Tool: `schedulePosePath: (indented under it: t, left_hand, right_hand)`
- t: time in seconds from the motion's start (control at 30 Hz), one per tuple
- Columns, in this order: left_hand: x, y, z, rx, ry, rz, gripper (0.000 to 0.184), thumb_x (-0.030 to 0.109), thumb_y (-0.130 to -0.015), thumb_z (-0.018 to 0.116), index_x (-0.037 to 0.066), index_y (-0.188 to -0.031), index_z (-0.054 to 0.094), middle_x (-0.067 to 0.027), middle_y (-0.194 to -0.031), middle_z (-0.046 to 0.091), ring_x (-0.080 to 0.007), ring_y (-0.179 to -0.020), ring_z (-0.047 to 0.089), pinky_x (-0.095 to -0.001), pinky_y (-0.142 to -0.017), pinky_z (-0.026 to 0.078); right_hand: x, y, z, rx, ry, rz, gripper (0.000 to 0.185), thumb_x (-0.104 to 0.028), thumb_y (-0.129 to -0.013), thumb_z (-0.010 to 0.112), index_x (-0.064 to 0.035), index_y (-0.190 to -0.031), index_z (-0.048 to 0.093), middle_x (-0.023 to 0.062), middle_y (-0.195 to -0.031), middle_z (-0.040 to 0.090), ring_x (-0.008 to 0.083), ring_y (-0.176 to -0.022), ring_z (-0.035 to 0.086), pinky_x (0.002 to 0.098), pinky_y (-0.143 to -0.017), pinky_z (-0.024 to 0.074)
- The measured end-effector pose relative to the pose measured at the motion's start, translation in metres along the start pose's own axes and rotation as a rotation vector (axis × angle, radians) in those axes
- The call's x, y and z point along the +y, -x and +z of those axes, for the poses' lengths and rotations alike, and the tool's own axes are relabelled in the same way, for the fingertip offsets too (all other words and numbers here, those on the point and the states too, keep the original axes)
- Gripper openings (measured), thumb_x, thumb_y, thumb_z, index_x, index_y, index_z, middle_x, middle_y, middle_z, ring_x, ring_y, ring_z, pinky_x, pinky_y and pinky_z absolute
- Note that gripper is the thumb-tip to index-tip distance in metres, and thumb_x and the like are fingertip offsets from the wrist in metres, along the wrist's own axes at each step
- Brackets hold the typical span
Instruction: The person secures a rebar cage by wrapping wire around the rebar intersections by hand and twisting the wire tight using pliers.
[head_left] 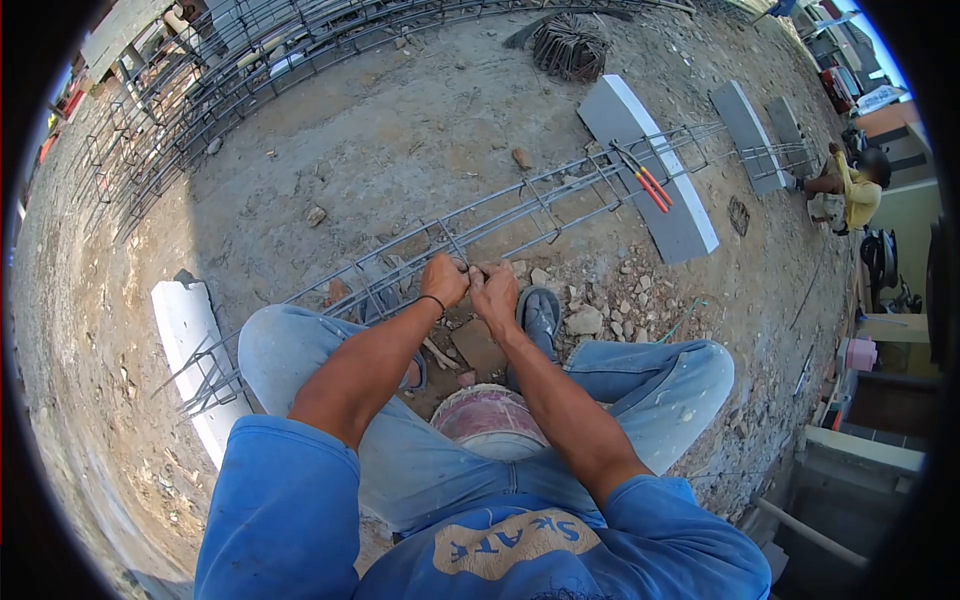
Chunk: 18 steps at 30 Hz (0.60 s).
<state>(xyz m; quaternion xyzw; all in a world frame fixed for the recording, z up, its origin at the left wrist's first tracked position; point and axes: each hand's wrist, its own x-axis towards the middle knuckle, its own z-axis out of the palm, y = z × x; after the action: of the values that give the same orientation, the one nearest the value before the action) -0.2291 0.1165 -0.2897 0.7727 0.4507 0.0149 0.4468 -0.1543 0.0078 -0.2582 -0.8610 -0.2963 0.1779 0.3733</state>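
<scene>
A long rebar cage (545, 196) of thin steel bars and square ties runs diagonally in front of my knees. My left hand (445, 280), with a dark band at its wrist, is closed at the cage's near side. Right beside it, nearly touching, my right hand (494, 291) is closed too, fingers pinched together. What the fingertips hold is too small to make out. Cutters with red-orange handles (654, 190) lie on the cage farther right, over a grey block (660, 200). A white block (195, 345) is under the cage's left end.
More rebar cages (240, 85) lie at the upper left. A coil of bent ties (570, 47) rests at the top. Rubble (620, 300) lies near my right foot. A person in a yellow top (860, 195) sits at the right, near other blocks (745, 130).
</scene>
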Motion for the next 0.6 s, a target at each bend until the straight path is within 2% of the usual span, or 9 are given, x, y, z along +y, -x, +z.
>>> schedulePosePath:
  t: [0.1,0.2,0.3,0.37,0.5,0.57,0.6]
  left_hand:
    - [0.000,0.000,0.001,-0.010,-0.010,-0.022,0.030,0.034,-0.083,0.079,0.006,-0.094,0.082,-0.0259,-0.096,0.075,-0.0414,-0.094,0.074,-0.0461,-0.086,0.058]
    - [0.000,-0.003,0.001,-0.020,-0.026,-0.041,0.030,0.034,-0.083,0.080,0.007,-0.096,0.082,-0.0256,-0.097,0.075,-0.0413,-0.095,0.074,-0.0460,-0.087,0.058]
    - [-0.007,-0.005,0.003,-0.022,-0.023,-0.050,0.030,0.034,-0.082,0.081,0.007,-0.097,0.082,-0.0256,-0.098,0.076,-0.0418,-0.095,0.074,-0.0464,-0.088,0.058]
    - [-0.008,-0.005,0.003,-0.025,-0.017,-0.047,0.030,0.033,-0.082,0.080,0.007,-0.097,0.082,-0.0255,-0.098,0.076,-0.0420,-0.095,0.074,-0.0465,-0.088,0.058]
    - [-0.012,-0.003,0.003,-0.013,-0.009,-0.016,0.029,0.029,-0.082,0.080,0.005,-0.099,0.082,-0.0250,-0.100,0.076,-0.0419,-0.097,0.074,-0.0463,-0.089,0.058]
    - [-0.015,-0.005,0.005,0.003,-0.004,0.013,0.029,0.028,-0.081,0.080,0.005,-0.099,0.082,-0.0248,-0.101,0.076,-0.0418,-0.098,0.074,-0.0462,-0.089,0.058]
    - [-0.016,-0.004,0.005,0.002,-0.008,0.011,0.029,0.027,-0.081,0.079,0.004,-0.099,0.081,-0.0246,-0.100,0.076,-0.0420,-0.098,0.073,-0.0461,-0.089,0.058]
  right_hand:
    - [0.007,-0.002,0.004,0.001,-0.016,0.012,0.028,-0.024,-0.092,0.070,-0.0017,-0.107,0.080,0.0297,-0.108,0.068,0.0476,-0.101,0.066,0.0529,-0.091,0.0503]
    - [0.006,-0.004,0.004,-0.014,-0.033,-0.021,0.028,-0.020,-0.091,0.069,0.0028,-0.103,0.078,0.0320,-0.104,0.069,0.0481,-0.102,0.066,0.0516,-0.091,0.0503]
    - [-0.001,-0.001,0.001,-0.004,-0.087,0.063,0.028,-0.020,-0.089,0.070,0.0040,-0.099,0.078,0.0319,-0.098,0.070,0.0480,-0.098,0.067,0.0519,-0.090,0.0507]
    - [0.000,0.001,0.003,0.021,-0.104,0.000,0.028,-0.020,-0.088,0.071,0.0062,-0.097,0.077,0.0323,-0.096,0.071,0.0490,-0.093,0.068,0.0524,-0.087,0.0514]
    - [-0.002,0.002,0.001,0.019,-0.079,0.003,0.028,-0.019,-0.087,0.072,0.0073,-0.095,0.077,0.0331,-0.098,0.071,0.0490,-0.094,0.068,0.0521,-0.088,0.0514]
    - [0.002,0.000,0.002,-0.014,-0.056,0.005,0.027,-0.022,-0.087,0.075,0.0012,-0.100,0.080,0.0296,-0.101,0.073,0.0453,-0.097,0.071,0.0488,-0.089,0.0533]
    - [0.003,-0.001,0.003,0.000,-0.054,0.004,0.027,-0.022,-0.087,0.075,0.0012,-0.100,0.080,0.0296,-0.101,0.073,0.0453,-0.097,0.071,0.0488,-0.089,0.0533]
